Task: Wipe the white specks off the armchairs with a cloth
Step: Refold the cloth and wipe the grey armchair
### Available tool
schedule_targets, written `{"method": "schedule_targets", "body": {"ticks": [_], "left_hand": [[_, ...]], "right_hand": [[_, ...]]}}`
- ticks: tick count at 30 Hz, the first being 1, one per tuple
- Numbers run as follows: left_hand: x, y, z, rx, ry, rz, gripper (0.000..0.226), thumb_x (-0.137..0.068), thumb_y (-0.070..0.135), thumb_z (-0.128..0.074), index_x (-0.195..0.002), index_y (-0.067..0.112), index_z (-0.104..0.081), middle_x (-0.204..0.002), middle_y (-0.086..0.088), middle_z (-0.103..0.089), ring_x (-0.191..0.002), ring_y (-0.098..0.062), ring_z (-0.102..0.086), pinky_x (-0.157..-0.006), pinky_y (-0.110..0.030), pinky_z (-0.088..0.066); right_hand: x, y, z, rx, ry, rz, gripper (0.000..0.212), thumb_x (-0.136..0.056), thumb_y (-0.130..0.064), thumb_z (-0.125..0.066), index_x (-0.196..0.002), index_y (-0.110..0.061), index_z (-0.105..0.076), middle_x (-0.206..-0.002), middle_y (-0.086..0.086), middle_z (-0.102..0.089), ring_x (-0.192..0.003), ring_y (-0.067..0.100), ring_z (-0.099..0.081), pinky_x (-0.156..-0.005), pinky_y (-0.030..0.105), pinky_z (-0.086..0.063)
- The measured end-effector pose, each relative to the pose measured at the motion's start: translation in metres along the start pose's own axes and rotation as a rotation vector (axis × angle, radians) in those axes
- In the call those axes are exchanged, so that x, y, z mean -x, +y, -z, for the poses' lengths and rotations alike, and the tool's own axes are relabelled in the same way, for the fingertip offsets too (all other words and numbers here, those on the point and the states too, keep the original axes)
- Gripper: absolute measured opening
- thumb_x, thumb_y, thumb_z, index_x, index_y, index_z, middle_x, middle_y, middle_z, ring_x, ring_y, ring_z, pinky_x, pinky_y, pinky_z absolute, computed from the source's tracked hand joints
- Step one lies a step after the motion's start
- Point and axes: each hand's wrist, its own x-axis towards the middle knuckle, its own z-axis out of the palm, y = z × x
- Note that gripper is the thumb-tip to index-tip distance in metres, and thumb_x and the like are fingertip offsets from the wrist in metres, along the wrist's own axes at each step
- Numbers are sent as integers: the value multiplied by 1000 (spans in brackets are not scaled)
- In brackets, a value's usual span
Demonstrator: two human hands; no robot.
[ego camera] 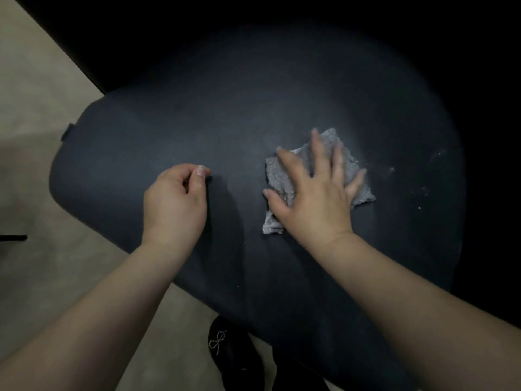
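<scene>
The right hand lies flat on a grey cloth, fingers spread and straight, pressing it onto the dark seat of the armchair. White specks dot the cushion just right of the cloth. The left hand hovers near the seat's left part, fingers loosely curled with nothing in them. A black shoe shows on the beige floor below.
</scene>
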Motion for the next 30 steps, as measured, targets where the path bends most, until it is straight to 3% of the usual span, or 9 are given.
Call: {"method": "schedule_targets", "body": {"ticks": [4, 7, 10, 12, 14, 17, 21, 26, 30], "left_hand": [[-1, -3, 0, 7, 4, 1, 23, -98, 32, -47, -95, 26, -69, -99, 4, -68, -93, -13, -61, -84, -28, -46], [1, -2, 0, 5, 6, 4, 23, -98, 32, -47, -95, 26, -69, -100, 4, -68, -94, -14, -61, -85, -29, -46], [2, -2, 1, -3, -10, -4, 23, -98, 33, -47, -95, 27, -69, -101, 4, -67, -94, -14, -60, -86, -29, -45], [1, -2, 2, -13, -4, -21, 24, -98, 32, -47, -97, 24, -69, -102, 2, -67, -96, -15, -60, -87, -29, -45], [1, -3, 2, -18, 8, -25, 24, -98, 31, -47, -98, 22, -70, -103, 0, -67, -96, -16, -61, -88, -28, -45], [1, -4, 1, -16, 12, -17, 24, -98, 30, -47, -97, 23, -70, -102, 0, -67, -94, -16, -60, -85, -26, -43], [2, -5, -1, -58, 18, -56, 24, -97, 30, -47, -97, 23, -70, -100, 2, -65, -89, -10, -54, -79, -21, -36], [4, -4, -2, -99, 30, -100, 25, -98, 28, -47, -98, 20, -70, -96, 5, -61, -93, -15, -54, -80, -22, -34], [7, 1, -5, -112, 25, -149, 24, -98, 26, -47, -98, 19, -70, -93, 9, -56, -97, -17, -54, -83, -22, -33]], "right_hand": [[-2, -1, -2, -11, -35, -44, 59, -86, -59, -48, -140, -49, -28, -160, 6, -2, -145, 38, 9, -106, 70, 4], [8, -2, 1, -124, -24, 80, 53, -89, -25, -60, -138, -36, -45, -154, 6, -29, -145, 35, -13, -113, 62, -13], [5, 7, 14, -334, 67, 177, 55, -78, 7, -58, -127, -18, -61, -130, 12, -54, -124, 32, -45, -108, 38, -33], [-4, 12, 29, -505, 121, 181, 58, -76, 9, -56, -130, -14, -58, -117, 10, -53, -109, 17, -51, -101, 13, -33], [-16, 15, 41, -583, 125, 160, 64, -78, -1, -60, -138, -21, -47, -120, 2, -51, -108, 3, -48, -97, 4, -31], [-29, 27, 47, -511, 75, 124, 68, -77, 1, -58, -138, -26, -46, -124, -2, -52, -115, 9, -48, -101, 11, -33], [-31, 53, 40, -152, 113, 84, 61, -78, 5, -58, -129, -29, -59, -137, 4, -48, -125, 31, -39, -106, 39, -28], [-17, 44, 27, -170, 75, 107, 43, -85, -45, -59, -124, -24, -64, -146, 4, -42, -132, 31, -36, -108, 47, -30], [-29, 56, 27, -143, 156, 194, 40, -89, -14, -64, -129, -18, -61, -137, 12, -52, -122, 37, -46, -99, 52, -40]]}}
